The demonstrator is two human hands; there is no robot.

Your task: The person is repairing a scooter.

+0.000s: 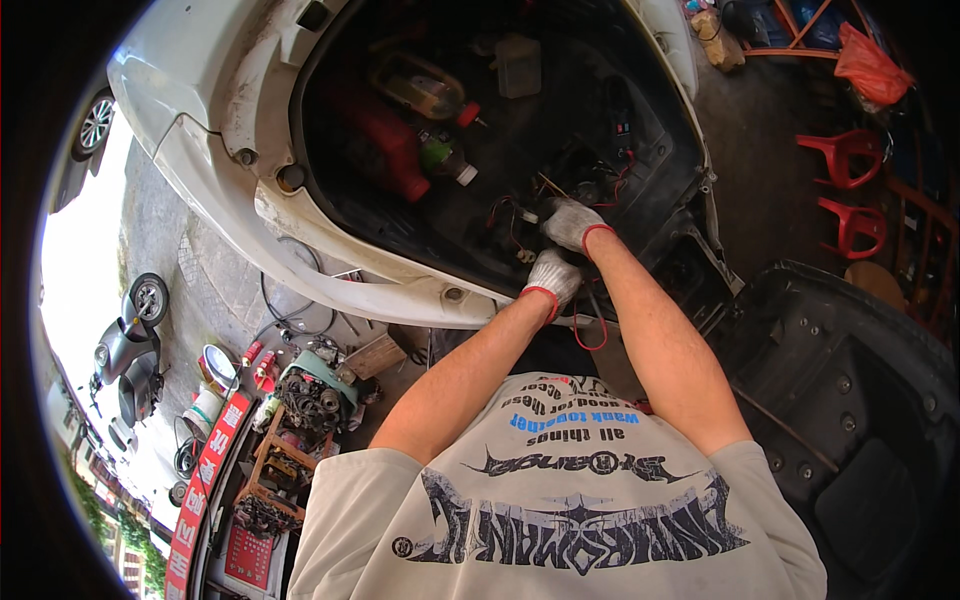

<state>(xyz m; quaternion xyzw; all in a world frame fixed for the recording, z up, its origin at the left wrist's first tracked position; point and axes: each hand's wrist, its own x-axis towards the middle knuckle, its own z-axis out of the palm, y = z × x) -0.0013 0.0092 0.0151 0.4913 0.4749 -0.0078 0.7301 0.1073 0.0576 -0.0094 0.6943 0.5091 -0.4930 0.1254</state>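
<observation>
Your gloved left hand point(553, 278) and right hand point(572, 224) sit close together by the thin wires point(512, 201), at the near end of the white body's point(265, 250) dark compartment point(390, 240); their grip I cannot tell. Bottles point(412, 86) lie farther in; a scooter point(130, 345) stands far left.

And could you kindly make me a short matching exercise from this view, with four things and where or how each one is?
Things:
1. Parked scooter
2. Left hand
3. Pale container
4. Two plastic chairs

Places and states:
A. Near the top of the dark compartment
B. Red, toward the picture's right edge
C. Outdoors, toward the picture's left edge
D. In a whitish glove with a red cuff

Pairs: 1-C, 2-D, 3-A, 4-B.
</observation>
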